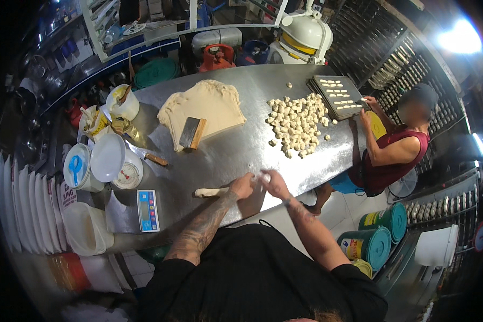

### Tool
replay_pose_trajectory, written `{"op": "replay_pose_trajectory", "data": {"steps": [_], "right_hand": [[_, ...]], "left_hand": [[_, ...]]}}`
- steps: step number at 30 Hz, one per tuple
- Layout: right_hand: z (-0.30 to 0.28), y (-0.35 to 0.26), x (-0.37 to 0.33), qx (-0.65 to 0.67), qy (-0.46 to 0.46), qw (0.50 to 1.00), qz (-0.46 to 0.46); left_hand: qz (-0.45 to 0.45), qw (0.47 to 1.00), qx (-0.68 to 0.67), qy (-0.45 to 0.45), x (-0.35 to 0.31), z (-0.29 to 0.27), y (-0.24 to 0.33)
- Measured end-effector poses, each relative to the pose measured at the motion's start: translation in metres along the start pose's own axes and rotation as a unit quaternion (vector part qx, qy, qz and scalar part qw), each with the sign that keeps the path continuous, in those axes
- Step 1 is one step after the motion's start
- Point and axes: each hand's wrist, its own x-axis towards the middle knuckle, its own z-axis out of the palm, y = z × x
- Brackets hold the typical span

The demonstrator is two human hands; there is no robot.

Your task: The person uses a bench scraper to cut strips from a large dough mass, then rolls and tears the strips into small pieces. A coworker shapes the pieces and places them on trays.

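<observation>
Over the near edge of the steel table, my left hand (243,185) is curled, palm down, at the right end of a pale dough strip (211,192); whatever lies under its fingers is hidden. Close beside it, my right hand (276,185) pinches a small whitish dough piece (265,177), slightly blurred. A heap of small dough pieces (298,123) lies farther right. At the back left spreads a big slab of dough (204,110), with a dough scraper (192,133) with a wooden handle resting on its near edge.
On the left stand a digital scale (148,210), a dial scale (127,175), a knife (154,158), a plastic tub (86,228) and a white bucket (124,103). At the right, a co-worker (394,147) places dough pieces on a dark baking tray (335,91). Lidded green buckets (373,244) stand on the floor.
</observation>
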Motion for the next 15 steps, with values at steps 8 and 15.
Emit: {"op": "replay_pose_trajectory", "data": {"steps": [8,15], "right_hand": [[0.03,-0.033,-0.011,0.07,-0.061,0.993,0.069],[0.01,-0.046,-0.03,0.2,-0.254,0.945,0.052]], "left_hand": [[-0.066,0.991,0.094,-0.073,-0.013,-0.016,0.004],[-0.083,0.991,0.096,-0.04,0.018,-0.011,-0.002]]}}
